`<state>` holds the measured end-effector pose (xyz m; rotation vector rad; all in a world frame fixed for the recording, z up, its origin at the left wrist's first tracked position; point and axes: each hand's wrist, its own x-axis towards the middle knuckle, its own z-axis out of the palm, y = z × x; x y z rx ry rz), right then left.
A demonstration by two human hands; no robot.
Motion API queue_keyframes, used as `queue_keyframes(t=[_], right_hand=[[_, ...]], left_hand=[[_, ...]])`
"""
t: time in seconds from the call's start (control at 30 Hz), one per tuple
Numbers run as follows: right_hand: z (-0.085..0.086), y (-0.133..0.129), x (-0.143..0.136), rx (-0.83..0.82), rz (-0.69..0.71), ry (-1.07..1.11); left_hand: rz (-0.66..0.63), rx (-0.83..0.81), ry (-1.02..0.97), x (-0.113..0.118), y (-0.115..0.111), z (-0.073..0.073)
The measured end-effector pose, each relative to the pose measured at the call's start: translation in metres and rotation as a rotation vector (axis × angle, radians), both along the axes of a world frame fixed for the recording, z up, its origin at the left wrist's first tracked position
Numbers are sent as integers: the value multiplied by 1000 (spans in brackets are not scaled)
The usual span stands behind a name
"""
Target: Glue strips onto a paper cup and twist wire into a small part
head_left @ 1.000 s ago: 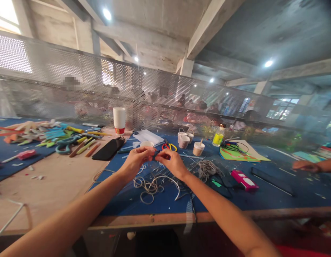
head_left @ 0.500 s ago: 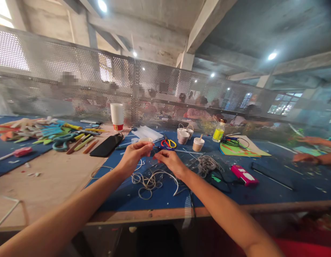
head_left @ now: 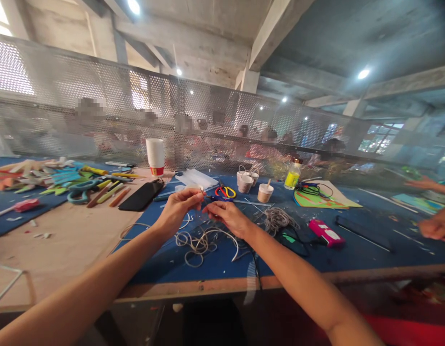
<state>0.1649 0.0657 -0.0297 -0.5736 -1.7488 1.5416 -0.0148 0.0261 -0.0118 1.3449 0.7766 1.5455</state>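
Observation:
Both of my hands are held close together above the blue mat [head_left: 165, 266], fingertips nearly meeting. My left hand [head_left: 182, 206] is closed in a pinch on something small and thin that I cannot make out. Fingers bent together, my right hand [head_left: 228, 216] is closed too; whatever it grips is too small to name. Beneath them lies a loose tangle of pale cord [head_left: 199, 242]. Just behind my fingers rest scissors with red and yellow handles [head_left: 226, 192]. To the right of my right hand is a bundle of grey cord [head_left: 280, 218].
Left are a black phone [head_left: 141, 196], blue-handled scissors [head_left: 81, 190] and stacked paper cups [head_left: 155, 156]. Small cups [head_left: 265, 193], a yellow-labelled bottle [head_left: 292, 175] and a pink device [head_left: 326, 233] stand or lie right. A co-worker's hand [head_left: 438, 226] is at far right. A perforated screen [head_left: 208, 105] runs behind.
My hands stay almost in place, still pinched close together. The co-worker's nearer hand at far right has shifted right and slightly down. The whole view has moved slightly.

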Motion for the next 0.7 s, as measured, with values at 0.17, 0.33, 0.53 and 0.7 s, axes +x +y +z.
queue_keyframes(t=[0.17,0.33,0.53,0.7], right_hand=[[6,-2,0,163,-116,-9],[19,-3,6,321,-265,54],[20,2,13,194,-63,5],[16,8,16,22,34,15]], left_hand=[[-46,-51,-13,0,1,0],[-213,-192,16,3,-1,-2],[-400,-316,33,7,-4,-7],[-418,-364,18,7,-3,-8]])
